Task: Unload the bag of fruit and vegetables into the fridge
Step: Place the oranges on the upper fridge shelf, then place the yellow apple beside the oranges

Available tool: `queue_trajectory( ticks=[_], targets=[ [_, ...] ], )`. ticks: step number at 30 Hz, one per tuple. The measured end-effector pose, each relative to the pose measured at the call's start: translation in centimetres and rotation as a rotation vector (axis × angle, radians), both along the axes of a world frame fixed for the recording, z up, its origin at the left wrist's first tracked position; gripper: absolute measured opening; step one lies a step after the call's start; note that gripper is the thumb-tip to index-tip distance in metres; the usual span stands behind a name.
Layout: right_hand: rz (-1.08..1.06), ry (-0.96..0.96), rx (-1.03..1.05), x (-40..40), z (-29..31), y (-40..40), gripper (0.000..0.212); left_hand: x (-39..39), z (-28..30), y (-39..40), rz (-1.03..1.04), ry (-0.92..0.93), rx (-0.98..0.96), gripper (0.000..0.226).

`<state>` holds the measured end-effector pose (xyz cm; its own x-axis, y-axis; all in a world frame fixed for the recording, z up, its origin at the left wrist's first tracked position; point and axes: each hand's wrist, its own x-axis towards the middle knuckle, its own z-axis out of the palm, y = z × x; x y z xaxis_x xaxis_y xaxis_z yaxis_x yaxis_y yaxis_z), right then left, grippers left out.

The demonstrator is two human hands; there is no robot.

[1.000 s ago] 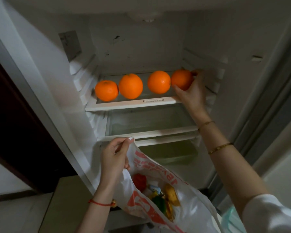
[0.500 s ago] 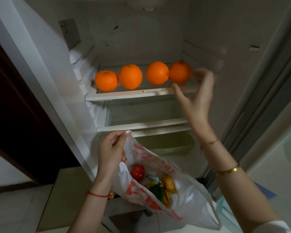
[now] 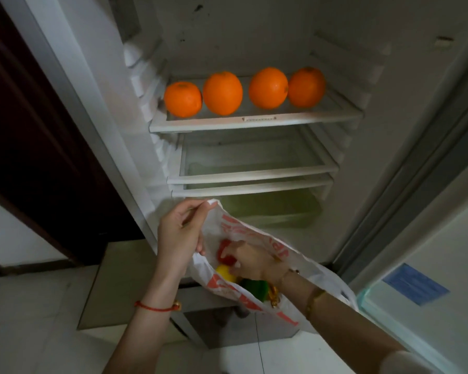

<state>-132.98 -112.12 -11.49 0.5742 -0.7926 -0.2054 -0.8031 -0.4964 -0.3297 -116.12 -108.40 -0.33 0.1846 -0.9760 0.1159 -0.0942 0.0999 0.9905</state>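
Fingers of the right hand [image 3: 247, 259] reached down into the bag [image 3: 257, 233], lying against a red fruit [image 3: 223, 253] at its far left; whether they had closed on it I could not tell. Just nearer sat a yellow fruit [image 3: 225, 273] and a green pepper [image 3: 256, 288], both beside the wrist. The left hand [image 3: 180, 233] pinched the bag's rim, holding the mouth open below the fridge. Four oranges [image 3: 223, 93] lined the top shelf [image 3: 254, 121], far and above; the shelves beneath looked free. The bag's raised rim stood between fruit and shelves.
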Motion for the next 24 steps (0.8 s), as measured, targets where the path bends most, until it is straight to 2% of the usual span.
queue_trajectory(
  ticks=[2,5,8,13,17,19,21,24],
  targets=[
    [0.068,0.133,-0.042,0.5,-2.1,-0.6,0.051,0.4,-0.2,0.4,0.009,-0.008,-0.004,0.007],
    [0.254,0.288,-0.224,1.0,-5.2,-1.5,0.065,0.8,-0.7,0.8,0.029,-0.006,0.015,0.007],
    [0.362,0.334,-0.304,1.9,-6.5,-2.1,0.064,1.2,-0.9,1.2,0.033,0.018,0.013,0.009],
    [0.397,0.405,-0.334,2.5,-7.5,-2.5,0.068,1.5,-1.0,1.2,0.022,0.022,0.022,0.011],
    [0.374,0.351,-0.313,1.7,-8.0,-2.5,0.083,1.5,-1.1,0.8,0.03,0.019,0.021,0.011],
    [0.304,0.284,-0.269,1.2,-7.5,-2.3,0.084,1.3,-1.0,0.5,0.03,0.018,0.021,0.012],
    [0.138,0.12,-0.127,0.6,-5.9,-1.7,0.081,1.1,-1.1,0.2,0.031,0.016,0.026,0.012],
    [-0.131,-0.267,-0.015,-0.4,-2.9,-0.6,0.076,0.9,-1.1,-0.4,0.042,0.021,0.032,0.011]
  ],
)
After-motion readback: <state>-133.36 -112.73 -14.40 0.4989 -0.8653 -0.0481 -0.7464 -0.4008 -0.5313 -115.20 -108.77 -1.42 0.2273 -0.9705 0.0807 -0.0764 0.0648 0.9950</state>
